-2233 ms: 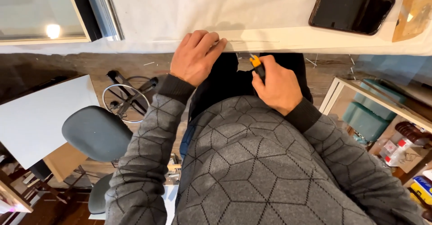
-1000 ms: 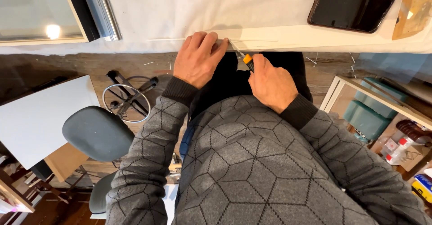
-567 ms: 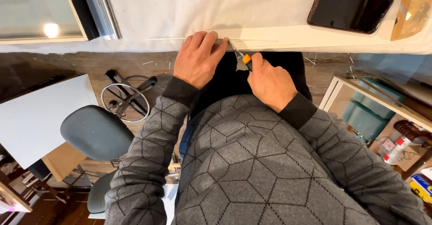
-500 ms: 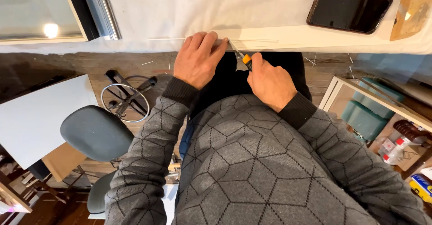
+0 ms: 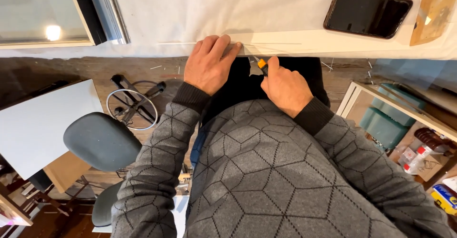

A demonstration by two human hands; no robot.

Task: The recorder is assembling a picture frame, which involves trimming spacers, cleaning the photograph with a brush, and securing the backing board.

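Note:
My left hand [image 5: 209, 64] lies flat on the near edge of the white table [image 5: 190, 14], its fingertips pressing down a thin white strip [image 5: 271, 43] that runs along that edge. My right hand [image 5: 284, 87] is closed around a small knife with an orange and black handle [image 5: 262, 66]. The knife's tip points up at the strip just right of my left fingertips. The blade itself is too small to make out. Both sleeves are grey with a black hexagon pattern.
A black phone [image 5: 366, 12] lies face up at the table's back right, beside a wooden piece [image 5: 435, 7]. A framed glass panel [image 5: 47, 14] rests on the left. Below are a grey stool [image 5: 102, 143], a white board [image 5: 38, 124] and a shelf with teal items [image 5: 390, 119].
My right hand and the knife have slid left along the table edge, closer to my left fingertips. My left hand has stayed pressed in place.

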